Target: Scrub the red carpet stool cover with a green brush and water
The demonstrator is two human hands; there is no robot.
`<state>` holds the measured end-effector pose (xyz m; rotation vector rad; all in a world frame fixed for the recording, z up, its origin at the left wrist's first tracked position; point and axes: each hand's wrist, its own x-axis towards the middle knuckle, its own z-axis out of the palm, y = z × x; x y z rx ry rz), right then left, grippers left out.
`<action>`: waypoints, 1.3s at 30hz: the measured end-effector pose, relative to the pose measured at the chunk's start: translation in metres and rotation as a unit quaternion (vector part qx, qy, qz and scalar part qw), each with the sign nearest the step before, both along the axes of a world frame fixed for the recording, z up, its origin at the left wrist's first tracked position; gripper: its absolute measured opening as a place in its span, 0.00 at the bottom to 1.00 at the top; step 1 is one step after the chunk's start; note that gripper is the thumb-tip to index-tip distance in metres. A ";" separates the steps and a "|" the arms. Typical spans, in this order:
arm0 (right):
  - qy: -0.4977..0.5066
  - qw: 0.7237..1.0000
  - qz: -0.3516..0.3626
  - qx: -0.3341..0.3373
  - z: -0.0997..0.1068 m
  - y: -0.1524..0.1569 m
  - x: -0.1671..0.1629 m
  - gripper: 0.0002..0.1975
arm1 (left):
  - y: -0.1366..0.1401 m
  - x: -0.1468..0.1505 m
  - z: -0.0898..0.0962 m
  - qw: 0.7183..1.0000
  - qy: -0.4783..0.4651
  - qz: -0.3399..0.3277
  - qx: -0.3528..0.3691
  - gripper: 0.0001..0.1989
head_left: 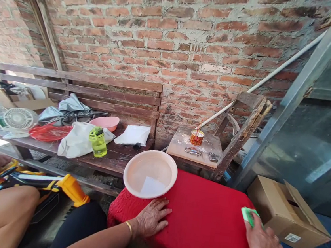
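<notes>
My left hand (152, 217) lies flat on the red cloth (206, 208), fingers spread, wearing a gold bracelet. Just beyond its fingertips is a pale pink basin (129, 177) with a whitish patch at its bottom. At the cloth's right edge, my right hand (264, 240) is closed round a small green and white block (250, 215). The hand covers most of the block, so its exact kind is unclear.
A cardboard box (278, 208) stands right of the cloth. Behind is a wooden stool (178, 141) bearing a red-gold tin (196, 138) and padlocks (192, 151). The bench (113, 162) holds a green bottle (99, 142), bags and a fan (19, 119). Another person's leg (3, 209) is at left.
</notes>
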<state>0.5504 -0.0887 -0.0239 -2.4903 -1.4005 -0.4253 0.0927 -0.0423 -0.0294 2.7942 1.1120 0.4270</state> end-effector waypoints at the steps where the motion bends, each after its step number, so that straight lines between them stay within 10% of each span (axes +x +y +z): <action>1: 0.006 1.000 -0.023 0.002 -0.001 -0.002 0.011 0.33 | 0.000 0.000 0.000 1.000 -0.002 -0.002 -0.001 0.23; 4: 0.008 1.000 0.003 -0.002 0.001 0.009 -0.003 0.34 | 0.000 0.000 0.001 1.000 -0.010 -0.006 0.005 0.23; 13: 0.094 0.942 0.320 -0.038 0.012 0.084 -0.204 0.22 | 0.000 -0.002 0.009 0.999 0.021 -0.019 0.034 0.20; 18: 0.055 0.957 0.273 -0.079 0.008 0.094 -0.168 0.23 | 0.000 -0.002 0.007 0.999 0.015 -0.018 0.036 0.21; 26: 0.049 0.997 -0.026 -0.062 0.012 0.089 -0.021 0.30 | -0.003 -0.002 0.008 0.999 -0.017 -0.011 0.035 0.20; 35: 0.044 0.959 0.265 -0.094 0.026 0.141 -0.201 0.23 | 0.001 -0.006 0.007 0.998 0.011 -0.024 0.049 0.20; 39: 0.037 0.950 0.287 -0.117 0.035 0.152 -0.225 0.21 | 0.002 -0.007 0.005 0.997 0.016 -0.028 0.071 0.20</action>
